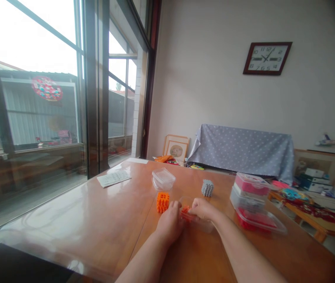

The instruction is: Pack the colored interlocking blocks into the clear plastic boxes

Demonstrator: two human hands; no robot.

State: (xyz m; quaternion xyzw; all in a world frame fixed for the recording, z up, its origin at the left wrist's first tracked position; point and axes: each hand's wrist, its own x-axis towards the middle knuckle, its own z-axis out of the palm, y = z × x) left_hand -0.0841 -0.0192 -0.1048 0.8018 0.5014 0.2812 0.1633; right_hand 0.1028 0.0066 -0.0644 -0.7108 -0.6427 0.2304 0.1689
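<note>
In the middle of the table stands a clear plastic box with small orange plastic pieces in it. My left hand is closed at the box's left side, its curled fingers on the rim. Reaching in from the right, my right hand has its fingers bent down and pinched at the orange pieces; its fingertips are partly hidden. Just left of my left hand is an orange block built of interlocking pieces. A similar grey block stands farther back, beyond my right hand.
Clear lids or shallow boxes lie stacked behind the orange block. At the right is a stack of plastic boxes, with a red-filled one in front. A printed sheet lies far left, near the window. The table's edge runs along the left front.
</note>
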